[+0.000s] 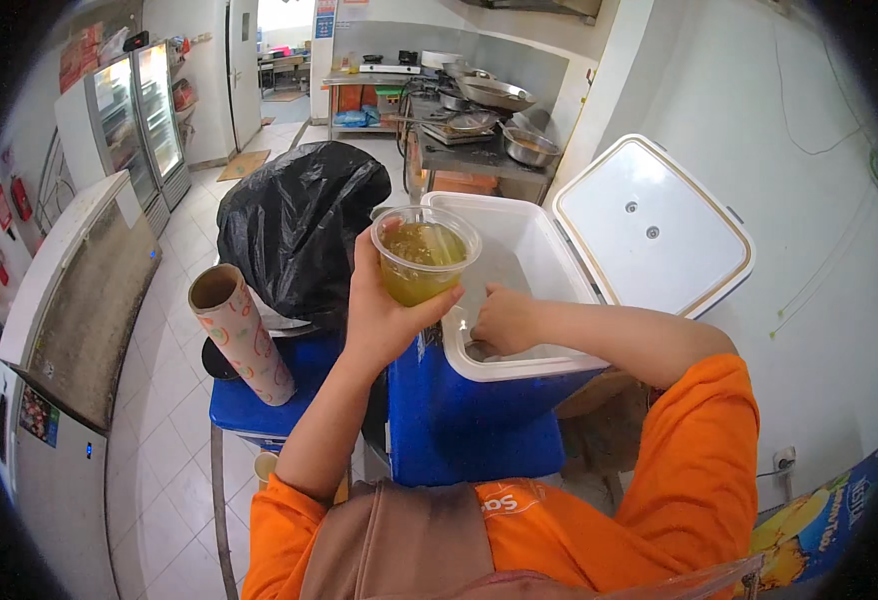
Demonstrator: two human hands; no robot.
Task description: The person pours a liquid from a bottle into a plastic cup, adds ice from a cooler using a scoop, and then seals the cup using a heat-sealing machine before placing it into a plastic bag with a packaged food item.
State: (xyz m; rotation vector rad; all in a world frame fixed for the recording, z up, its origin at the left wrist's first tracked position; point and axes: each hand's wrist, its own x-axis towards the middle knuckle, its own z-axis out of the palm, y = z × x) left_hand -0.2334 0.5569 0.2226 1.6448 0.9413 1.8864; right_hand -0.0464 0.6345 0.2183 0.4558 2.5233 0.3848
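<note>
My left hand (379, 307) holds up a clear plastic cup (425, 255) of yellow-green liquid, fingers and thumb around its side. Beyond and to the right stands a blue cooler box (476, 420) with a white interior and its white lid (649, 225) swung up. My right hand (502, 322) reaches into that box near its front left corner, the fingers curled and partly hidden. Something rounded and greyish shows under them, but I cannot tell what it is or whether the hand grips it.
Left of the cooler box, a patterned cardboard tube (247, 345) stands on a blue lid (289, 367), beside a black plastic bag (296, 225). Further off are a steel counter with pans (491, 94), glass-door refrigerators (138, 112) and, at far left, a white chest unit (56, 465).
</note>
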